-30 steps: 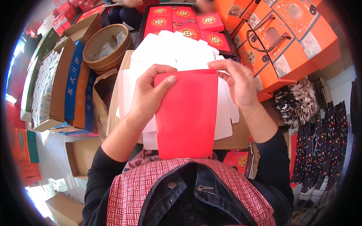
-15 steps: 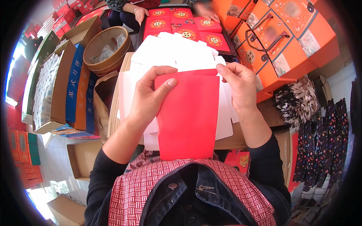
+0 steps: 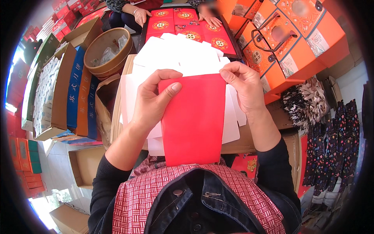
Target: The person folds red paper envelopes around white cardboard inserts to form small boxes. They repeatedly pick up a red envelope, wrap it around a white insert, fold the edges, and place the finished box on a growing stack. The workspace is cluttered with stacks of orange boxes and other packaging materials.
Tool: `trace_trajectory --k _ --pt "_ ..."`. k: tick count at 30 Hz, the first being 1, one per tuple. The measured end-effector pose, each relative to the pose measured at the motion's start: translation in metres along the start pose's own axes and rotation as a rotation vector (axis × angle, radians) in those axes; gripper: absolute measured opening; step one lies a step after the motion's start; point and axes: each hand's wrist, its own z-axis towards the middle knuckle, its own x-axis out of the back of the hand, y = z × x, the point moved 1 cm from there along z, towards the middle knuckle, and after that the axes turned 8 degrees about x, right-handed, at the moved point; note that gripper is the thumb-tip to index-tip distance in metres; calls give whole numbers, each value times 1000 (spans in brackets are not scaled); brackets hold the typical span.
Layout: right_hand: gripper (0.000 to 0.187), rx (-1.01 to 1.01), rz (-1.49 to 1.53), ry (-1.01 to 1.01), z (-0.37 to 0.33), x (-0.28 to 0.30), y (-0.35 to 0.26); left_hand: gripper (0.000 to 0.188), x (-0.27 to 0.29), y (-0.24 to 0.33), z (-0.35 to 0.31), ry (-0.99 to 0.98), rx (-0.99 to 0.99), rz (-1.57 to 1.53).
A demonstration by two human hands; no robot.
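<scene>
A plain red card sheet (image 3: 193, 121) hangs upright in front of my chest, with a crease line running along its top edge. My left hand (image 3: 157, 93) is closed on its upper left corner, thumb in front and fingers behind. At the upper right corner, my right hand (image 3: 243, 87) pinches the sheet between thumb and forefinger. Behind it lies a spread pile of white card pieces (image 3: 156, 54), partly hidden by the red sheet and my hands.
Beyond the pile, a co-worker's hands (image 3: 210, 18) rest at a dark tray of red boxes (image 3: 161, 25). Orange gift boxes (image 3: 290, 62) are stacked at right. A round tub (image 3: 93, 70) and a carton of small white packets (image 3: 48, 97) stand at left.
The narrow strip along the red sheet's top edge now lies flatter, and my right fingers have shifted slightly left. The co-worker's hand on the right side of the tray shows more fully.
</scene>
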Motion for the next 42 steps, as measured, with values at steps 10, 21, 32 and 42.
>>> trace_trajectory --k 10,21,32,42 --pt "6 378 -259 -463 5 18 -12 13 3 -3 -2 24 15 -28" --pt "15 353 -84 -317 -10 -40 -17 48 31 73 29 -581 73 839" --pt "20 111 -195 -107 12 15 -29 41 188 60 -68 498 261 137" --pt "12 213 -207 -871 112 -216 -29 50 358 58 -177 949 -635 -644"
